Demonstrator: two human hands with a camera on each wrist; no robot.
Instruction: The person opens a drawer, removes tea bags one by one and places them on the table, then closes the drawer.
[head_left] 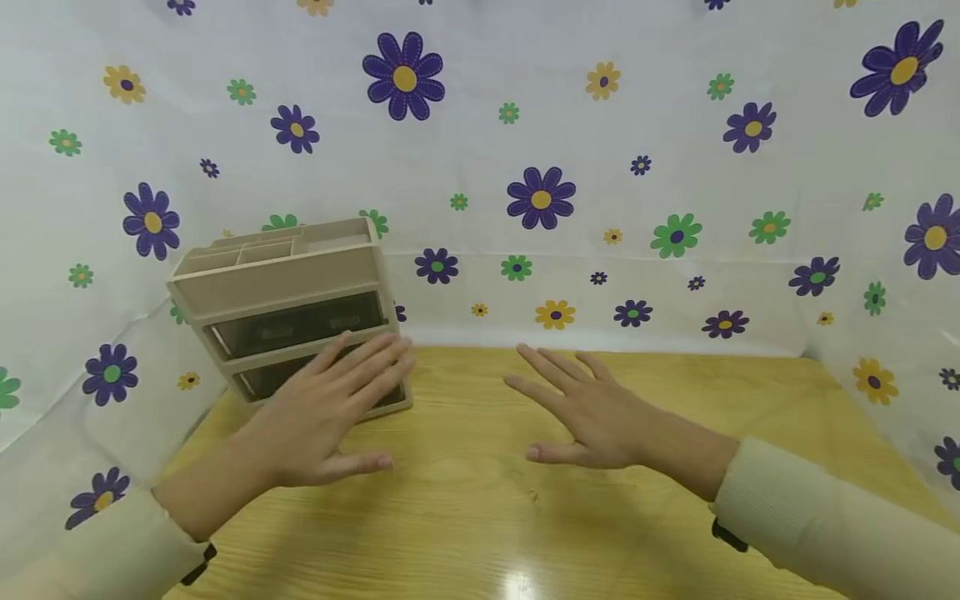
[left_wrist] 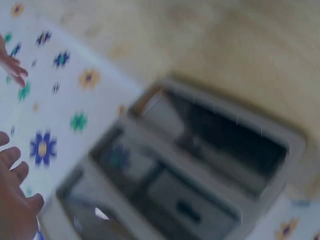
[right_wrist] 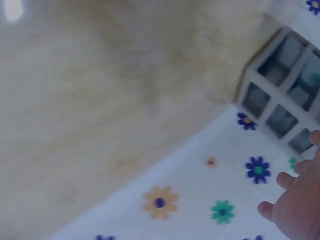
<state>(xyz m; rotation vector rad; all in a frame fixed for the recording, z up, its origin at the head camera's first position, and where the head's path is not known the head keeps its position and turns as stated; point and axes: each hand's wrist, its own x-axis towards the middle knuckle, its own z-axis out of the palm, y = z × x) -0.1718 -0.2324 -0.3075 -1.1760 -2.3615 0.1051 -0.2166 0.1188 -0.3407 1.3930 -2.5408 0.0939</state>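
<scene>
A beige desktop organizer (head_left: 281, 287) with dark see-through drawers and an open, divided top stands at the back left of the table. In the head view my left hand (head_left: 315, 417) hovers in front of it, fingers straight and thumb spread, hiding part of the lower drawer; it holds nothing. To the right, over the table, my right hand (head_left: 592, 408) is held up with its fingers spread and nothing in it. The left wrist view shows the organizer's drawer fronts (left_wrist: 190, 165) close by, blurred. From the right wrist, the organizer (right_wrist: 280, 85) appears farther off.
The wooden table (head_left: 465, 475) reaches back to a white cloth (head_left: 465, 150) printed with purple, green and yellow flowers, which also hangs along both sides. Light glares on the table's near edge. Dark bands show at both sleeve cuffs.
</scene>
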